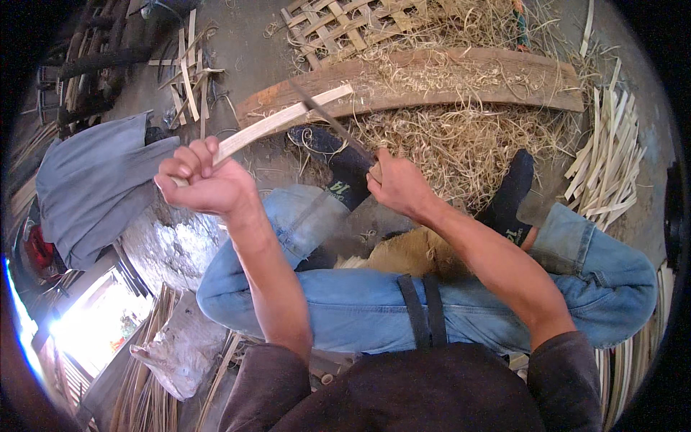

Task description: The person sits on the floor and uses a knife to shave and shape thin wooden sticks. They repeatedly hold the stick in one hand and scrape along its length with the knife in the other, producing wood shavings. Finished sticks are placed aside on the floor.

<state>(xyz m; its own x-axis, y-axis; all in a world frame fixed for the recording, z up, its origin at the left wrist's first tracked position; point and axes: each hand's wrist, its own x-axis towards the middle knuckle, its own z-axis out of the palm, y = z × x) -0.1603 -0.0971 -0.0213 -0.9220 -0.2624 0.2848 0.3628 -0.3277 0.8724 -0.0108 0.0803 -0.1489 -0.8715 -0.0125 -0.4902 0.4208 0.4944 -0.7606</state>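
In my left hand (209, 178) is one end of a flat pale strip, likely bamboo (270, 126), which slants up and away to the right. My fingers are closed round its near end. My right hand (397, 183) grips the handle of a knife (337, 125). The dark blade points up and to the left, crossing the strip near its far end; whether it touches the strip I cannot tell. Beyond the strip lies a long wooden board (497, 72) strewn with curly shavings.
A heap of shavings (446, 151) lies between my feet and the board. Cut pale strips (608, 155) are piled at the right. A woven lattice (345, 29) lies at the back. Grey cloth (93, 187) hangs at the left, and long thin strips (147, 374) lie at the lower left.
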